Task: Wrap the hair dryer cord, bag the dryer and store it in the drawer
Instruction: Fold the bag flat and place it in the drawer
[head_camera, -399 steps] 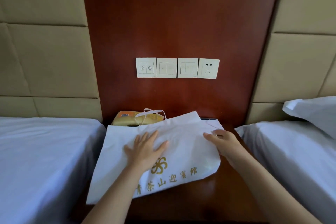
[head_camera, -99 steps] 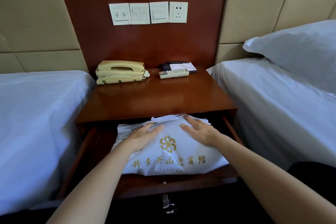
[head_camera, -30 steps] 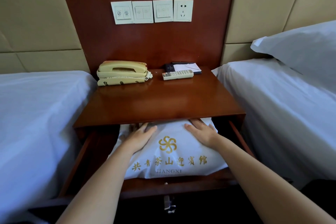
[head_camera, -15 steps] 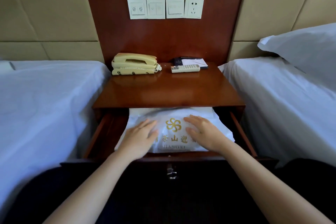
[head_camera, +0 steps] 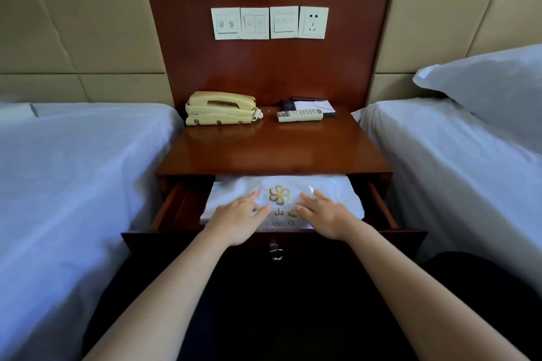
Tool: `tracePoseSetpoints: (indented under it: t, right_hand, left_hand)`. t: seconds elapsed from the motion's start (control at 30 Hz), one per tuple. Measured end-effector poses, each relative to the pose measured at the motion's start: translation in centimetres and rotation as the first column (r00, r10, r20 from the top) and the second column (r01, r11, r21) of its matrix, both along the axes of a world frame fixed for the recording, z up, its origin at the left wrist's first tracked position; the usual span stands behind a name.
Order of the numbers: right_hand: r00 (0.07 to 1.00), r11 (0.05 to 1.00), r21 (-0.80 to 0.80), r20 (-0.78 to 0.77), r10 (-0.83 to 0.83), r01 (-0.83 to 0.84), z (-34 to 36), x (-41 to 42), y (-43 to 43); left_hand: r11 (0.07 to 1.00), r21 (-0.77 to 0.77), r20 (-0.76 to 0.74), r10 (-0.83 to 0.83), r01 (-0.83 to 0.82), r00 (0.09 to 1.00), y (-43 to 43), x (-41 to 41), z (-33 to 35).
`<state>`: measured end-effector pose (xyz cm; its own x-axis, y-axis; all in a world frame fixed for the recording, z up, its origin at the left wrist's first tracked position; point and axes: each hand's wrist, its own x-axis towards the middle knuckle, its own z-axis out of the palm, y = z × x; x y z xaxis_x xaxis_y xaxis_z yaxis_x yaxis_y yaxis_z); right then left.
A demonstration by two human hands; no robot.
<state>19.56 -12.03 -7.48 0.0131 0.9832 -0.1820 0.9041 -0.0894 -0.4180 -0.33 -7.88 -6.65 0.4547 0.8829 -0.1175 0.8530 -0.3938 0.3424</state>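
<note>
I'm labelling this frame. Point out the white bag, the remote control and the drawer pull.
white bag (head_camera: 231, 189), head view, bare fabric near its left end.
remote control (head_camera: 299, 115), head view, middle of its keypad.
drawer pull (head_camera: 275, 252), head view, metal ring.

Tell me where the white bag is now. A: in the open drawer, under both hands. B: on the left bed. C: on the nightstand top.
A: the white bag lies in the open drawer, with the left hand and the right hand resting flat on it.
</note>
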Motion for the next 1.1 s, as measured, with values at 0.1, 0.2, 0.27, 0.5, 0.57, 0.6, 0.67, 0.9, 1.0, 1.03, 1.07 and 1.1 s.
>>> tracePoseSetpoints:
  t: [0.1, 0.2, 0.27, 0.5, 0.57, 0.6, 0.67, 0.9, 1.0, 1.03, 1.07, 1.1]
  right_hand:
    - [0.997, 0.95, 0.311, 0.075, 0.012, -0.035, 0.0, 0.1, -1.4]
    - [0.938, 0.862, 0.435, 0.328, 0.116, -0.259, -0.9, 0.7, -2.6]
    - [0.909, 0.847, 0.426, 0.393, 0.142, -0.317, -1.5, 1.3, -2.1]
    - [0.891, 0.929, 0.233, 0.422, 0.168, -0.286, -0.1, 1.4, 0.7]
    - [0.885, 0.918, 0.26, 0.436, 0.165, -0.299, -0.2, 1.7, 1.2]
    - [0.878, 0.903, 0.299, 0.455, 0.151, -0.31, -0.5, 1.9, 1.6]
    - [0.866, 0.865, 0.391, 0.491, 0.094, -0.316, -0.8, 2.0, 2.3]
    - [0.892, 0.92, 0.34, 0.452, 0.024, -0.197, -0.5, 2.9, 5.5]
    - [0.905, 0.931, 0.313, 0.424, 0.039, -0.187, -0.5, 3.2, 6.6]
    - [0.904, 0.925, 0.329, 0.426, 0.034, -0.19, -0.6, 3.3, 7.0]
    - [0.904, 0.913, 0.362, 0.427, 0.017, -0.188, -0.8, 3.3, 7.3]
    - [0.906, 0.893, 0.412, 0.423, -0.012, -0.181, -1.0, 3.4, 7.6]
  left_hand:
    - [0.967, 0.253, 0.017, -0.006, 0.002, 1.0, -0.8, -0.6, -0.3]
    - [0.934, 0.334, -0.104, -0.101, 0.131, 0.989, -0.9, -1.1, -0.6]
    - [0.934, 0.306, -0.172, -0.139, 0.186, 0.975, -0.3, -1.1, -0.6]
    - [0.953, 0.251, -0.206, -0.121, 0.172, 0.971, 2.7, -0.4, -0.5]
    - [0.937, 0.296, -0.217, -0.124, 0.186, 0.968, 3.3, -0.2, -0.9]
    - [0.927, 0.317, -0.218, -0.133, 0.199, 0.967, 3.5, -0.2, -0.9]
    - [0.907, 0.361, -0.182, -0.16, 0.217, 0.97, 4.3, -0.2, -1.1]
    - [0.741, 0.596, -0.251, -0.194, 0.309, 0.948, 8.2, 0.3, -2.3]
    - [0.739, 0.576, -0.278, -0.223, 0.348, 0.934, 9.4, 0.6, -2.7]
    - [0.749, 0.567, -0.268, -0.226, 0.343, 0.937, 9.7, 0.6, -2.8]
    - [0.752, 0.57, -0.248, -0.226, 0.331, 0.942, 10.2, 0.8, -3.0]
    - [0.759, 0.571, -0.224, -0.221, 0.312, 0.949, 10.5, 1.0, -3.1]
